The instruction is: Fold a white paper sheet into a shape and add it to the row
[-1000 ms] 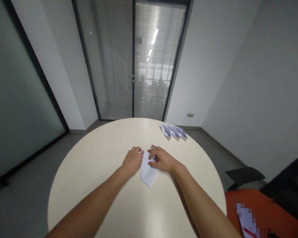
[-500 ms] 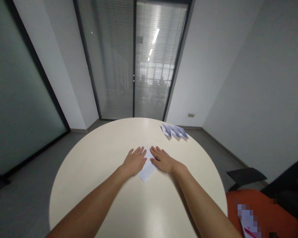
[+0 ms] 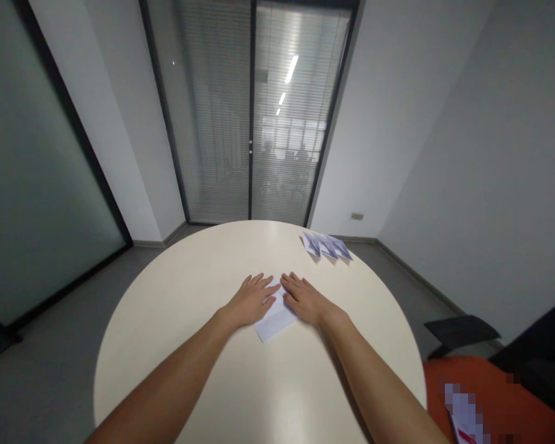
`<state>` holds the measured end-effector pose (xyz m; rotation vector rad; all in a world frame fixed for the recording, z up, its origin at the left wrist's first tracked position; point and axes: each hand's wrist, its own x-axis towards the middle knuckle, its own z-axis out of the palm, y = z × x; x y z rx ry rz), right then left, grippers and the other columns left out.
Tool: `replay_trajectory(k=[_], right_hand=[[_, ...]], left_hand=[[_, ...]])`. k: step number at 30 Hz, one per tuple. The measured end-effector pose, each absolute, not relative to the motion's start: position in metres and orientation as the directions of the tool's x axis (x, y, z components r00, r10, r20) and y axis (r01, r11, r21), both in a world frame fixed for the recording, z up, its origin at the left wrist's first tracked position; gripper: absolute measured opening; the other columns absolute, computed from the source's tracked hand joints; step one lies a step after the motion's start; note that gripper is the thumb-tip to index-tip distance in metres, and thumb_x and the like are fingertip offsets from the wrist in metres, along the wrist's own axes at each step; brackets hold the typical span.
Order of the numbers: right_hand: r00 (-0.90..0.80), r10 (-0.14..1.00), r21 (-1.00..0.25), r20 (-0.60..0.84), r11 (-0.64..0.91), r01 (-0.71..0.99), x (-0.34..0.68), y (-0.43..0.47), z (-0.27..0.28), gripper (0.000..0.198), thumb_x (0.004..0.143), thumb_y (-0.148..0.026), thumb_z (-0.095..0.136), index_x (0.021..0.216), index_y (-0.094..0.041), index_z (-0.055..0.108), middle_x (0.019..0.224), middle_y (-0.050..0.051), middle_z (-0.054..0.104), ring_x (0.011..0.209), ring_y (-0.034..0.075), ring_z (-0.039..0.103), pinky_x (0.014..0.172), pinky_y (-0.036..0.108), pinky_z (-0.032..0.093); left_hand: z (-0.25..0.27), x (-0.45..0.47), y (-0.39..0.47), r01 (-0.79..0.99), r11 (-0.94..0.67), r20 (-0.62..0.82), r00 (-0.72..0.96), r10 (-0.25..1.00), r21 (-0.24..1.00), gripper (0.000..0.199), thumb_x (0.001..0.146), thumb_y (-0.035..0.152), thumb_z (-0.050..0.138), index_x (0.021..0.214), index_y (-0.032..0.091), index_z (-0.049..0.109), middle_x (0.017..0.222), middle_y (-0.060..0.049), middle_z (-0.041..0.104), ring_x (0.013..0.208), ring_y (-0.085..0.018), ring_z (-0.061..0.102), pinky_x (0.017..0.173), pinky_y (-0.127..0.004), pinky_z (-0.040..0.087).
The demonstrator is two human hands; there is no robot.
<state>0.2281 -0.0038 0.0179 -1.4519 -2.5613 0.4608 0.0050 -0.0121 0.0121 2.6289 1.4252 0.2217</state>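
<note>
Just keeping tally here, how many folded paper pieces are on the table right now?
4. One white folded paper lies flat under both hands at the table's middle. Three folded pieces sit in a row, overlapping, near the far right edge; more could be tucked beneath them.

**Paper folded shut and pressed flat under both palms**

One second ago my left hand (image 3: 251, 300) was curled into a loose fist at the paper's 9 o'clock edge, and my right hand (image 3: 305, 298) had its fingers bent over the 2 o'clock corner. The folded white paper (image 3: 274, 319) then showed a long point reaching toward 6 o'clock. Half a second ago that point had gone, leaving a short blunt strip, and both hands lay open on it. Now my palms are flat, fingers stretched toward 12 o'clock and closer together, my left fingertips nearly meeting my right. The strip's exposed end has swung slightly toward 7 o'clock.
</note>
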Motion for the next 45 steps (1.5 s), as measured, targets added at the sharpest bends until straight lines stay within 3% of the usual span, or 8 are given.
replay_trajectory(k=[3,6,16,21,28,36,45], right_hand=[[-0.538,0.843,-0.349,-0.021,0.498,0.794,0.224,-0.003,0.016,0.065,0.103,-0.039,0.034,0.163,-0.014,0.029,0.168,0.012,0.022,0.158,0.031,0.015,0.127,0.058,0.016],[-0.524,0.85,-0.34,-0.054,0.478,0.81,0.226,-0.002,0.016,0.066,0.104,-0.041,0.032,0.163,-0.014,0.027,0.169,0.011,0.018,0.158,0.032,0.011,0.127,0.058,0.014],[-0.496,0.865,-0.329,-0.08,0.447,0.832,0.231,-0.004,0.023,0.067,0.103,-0.043,0.034,0.163,-0.014,0.026,0.169,0.011,0.018,0.158,0.034,0.011,0.126,0.059,0.015],[-0.486,0.868,-0.308,-0.099,0.438,0.845,0.229,-0.007,0.027,0.07,0.103,-0.047,0.032,0.164,-0.012,0.024,0.169,0.01,0.016,0.158,0.034,0.01,0.127,0.057,0.014],[-0.465,0.879,-0.295,-0.103,0.419,0.858,0.227,-0.008,0.023,0.073,0.103,-0.052,0.031,0.164,-0.013,0.022,0.17,0.008,0.015,0.158,0.033,0.008,0.128,0.055,0.013],[-0.467,0.881,-0.304,-0.081,0.424,0.853,0.229,-0.006,0.02,0.07,0.104,-0.049,0.032,0.164,-0.015,0.023,0.17,0.009,0.016,0.158,0.033,0.01,0.127,0.057,0.015],[-0.455,0.888,-0.252,-0.072,0.425,0.869,0.237,-0.005,0.024,0.065,0.104,-0.042,0.034,0.161,-0.011,0.033,0.168,0.013,0.025,0.156,0.035,0.017,0.125,0.054,0.024]], left_hand=[[0.011,0.008,-0.011,0.793,-0.565,0.054,0.569,0.821,0.23,0.058,0.106,0.045,0.032,0.162,0.028,0.029,0.165,-0.006,0.028,0.158,-0.021,0.022,0.131,-0.049,0.018],[0.011,0.01,-0.012,0.797,-0.556,0.049,0.562,0.826,0.237,0.06,0.105,0.046,0.033,0.161,0.025,0.03,0.165,-0.006,0.028,0.158,-0.022,0.02,0.132,-0.049,0.015],[0.008,0.003,-0.008,0.851,-0.507,0.101,0.497,0.862,0.138,0.053,0.105,0.04,0.031,0.156,0.028,0.041,0.163,-0.003,0.032,0.156,-0.025,0.025,0.13,-0.055,0.018],[0.008,-0.002,-0.004,0.874,-0.462,0.135,0.445,0.885,0.148,0.051,0.105,0.034,0.032,0.153,0.03,0.045,0.161,0.0,0.037,0.154,-0.028,0.03,0.128,-0.058,0.021],[0.01,0.008,-0.003,0.82,-0.551,0.235,0.512,0.827,0.154,0.05,0.098,0.016,0.039,0.144,0.025,0.057,0.153,-0.002,0.049,0.141,-0.019,0.047,0.123,-0.039,0.038],[0.008,0.011,-0.008,0.841,-0.518,0.199,0.487,0.851,0.155,0.049,0.102,0.045,0.042,0.144,0.025,0.056,0.153,-0.005,0.049,0.145,-0.027,0.043,0.124,-0.053,0.032],[0.008,0.004,-0.005,0.893,-0.423,0.18,0.396,0.9,0.151,0.049,0.102,0.044,0.041,0.145,0.026,0.055,0.154,-0.004,0.047,0.149,-0.029,0.036,0.126,-0.055,0.026]])
